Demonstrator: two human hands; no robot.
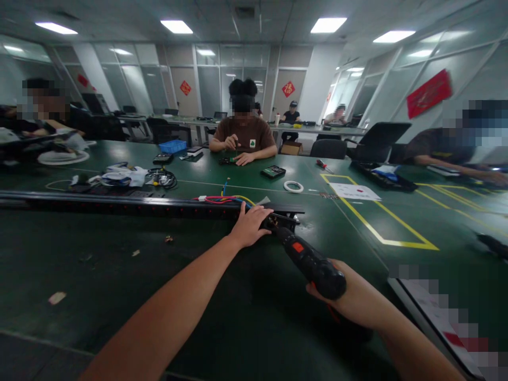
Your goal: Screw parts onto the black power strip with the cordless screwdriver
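Note:
A long black strip housing [119, 205] lies across the green table [119, 275] from the left edge to the middle. My left hand [251, 226] rests on its right end, fingers curled over the top edge and gripping it. Coloured wires [222, 199] in red, blue and yellow come out just behind that end. My right hand [344, 301] is wrapped round the rear of a black electric screwdriver [307, 260] with an orange switch. Its tip points at the strip's end, right beside my left fingers.
A person in a brown shirt [243, 135] sits across the table, handling small parts. Other people sit at the far left and right. A tape roll [293, 186], a white sheet [354, 191], a cable pile [127, 177], a blue bin [172, 146] and yellow floor-tape lines [381, 233] lie on the table.

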